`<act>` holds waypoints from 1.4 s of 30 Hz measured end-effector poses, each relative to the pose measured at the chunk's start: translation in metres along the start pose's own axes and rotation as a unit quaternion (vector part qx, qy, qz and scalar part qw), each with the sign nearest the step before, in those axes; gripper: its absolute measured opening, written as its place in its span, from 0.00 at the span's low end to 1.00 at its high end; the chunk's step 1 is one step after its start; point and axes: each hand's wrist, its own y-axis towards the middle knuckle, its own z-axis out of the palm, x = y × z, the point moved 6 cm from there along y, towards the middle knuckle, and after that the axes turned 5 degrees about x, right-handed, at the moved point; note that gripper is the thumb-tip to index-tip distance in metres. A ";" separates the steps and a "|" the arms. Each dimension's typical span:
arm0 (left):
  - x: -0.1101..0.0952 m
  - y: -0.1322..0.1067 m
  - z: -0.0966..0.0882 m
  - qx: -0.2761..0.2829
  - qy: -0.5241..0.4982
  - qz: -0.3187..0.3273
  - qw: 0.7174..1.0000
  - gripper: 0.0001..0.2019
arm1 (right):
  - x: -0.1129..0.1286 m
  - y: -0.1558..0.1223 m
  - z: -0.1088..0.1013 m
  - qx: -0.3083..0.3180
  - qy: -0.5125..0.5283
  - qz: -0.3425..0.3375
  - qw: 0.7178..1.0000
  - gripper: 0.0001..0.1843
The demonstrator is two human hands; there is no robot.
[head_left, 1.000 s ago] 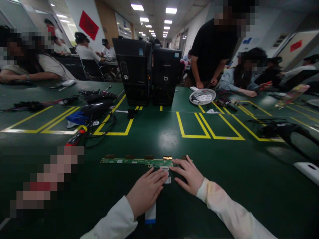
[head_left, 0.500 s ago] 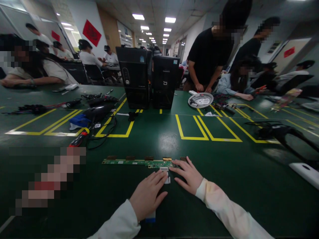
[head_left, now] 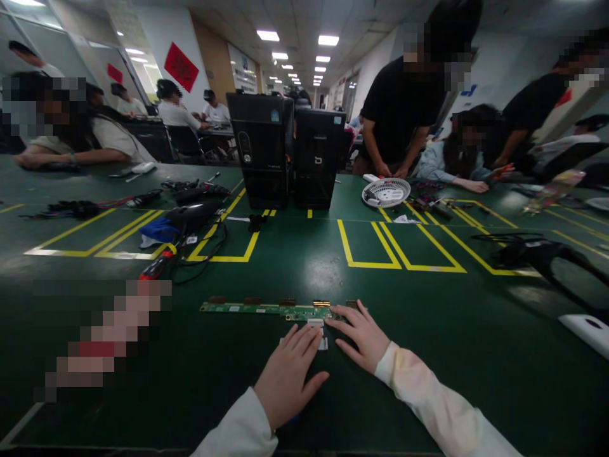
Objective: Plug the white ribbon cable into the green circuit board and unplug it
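Observation:
A long narrow green circuit board (head_left: pixel 247 308) lies flat on the green table (head_left: pixel 428 330) just ahead of me. A white flat ribbon cable (head_left: pixel 321 336) runs from the board's right part back toward me, mostly under my hands. My left hand (head_left: pixel 290 374) lies flat on the cable, fingers stretched out and pointing at the board. My right hand (head_left: pixel 362 335) rests beside it with fingers spread, fingertips touching the board's right end.
Two black computer towers (head_left: pixel 290 149) stand mid-table. To the left lie a red-handled screwdriver (head_left: pixel 157 266), black cables and a blue cloth (head_left: pixel 157 228). A white fan grille (head_left: pixel 386 192) sits far right near other people at work. A white object (head_left: pixel 587 330) lies at the right edge.
My left hand has slid forward along the cable toward the board, covering more of it. My right hand stays at the board's end. The view has shifted slightly.

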 end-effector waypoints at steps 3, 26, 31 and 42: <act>0.001 -0.007 -0.010 -0.016 0.013 0.004 1.000 0.27 | 0.000 0.000 0.001 0.004 -0.001 -0.003 1.000 0.23; 0.078 -0.092 -0.013 -0.138 0.068 -0.189 0.970 0.19 | 0.016 0.006 -0.001 0.081 0.023 -0.030 0.996 0.30; 0.079 -0.091 -0.010 -0.130 0.066 -0.188 0.971 0.20 | 0.018 0.006 -0.004 0.085 0.019 -0.033 0.996 0.32; 0.079 -0.091 -0.007 -0.144 0.072 -0.187 0.969 0.20 | -0.015 -0.044 -0.006 0.116 -0.010 0.082 0.990 0.39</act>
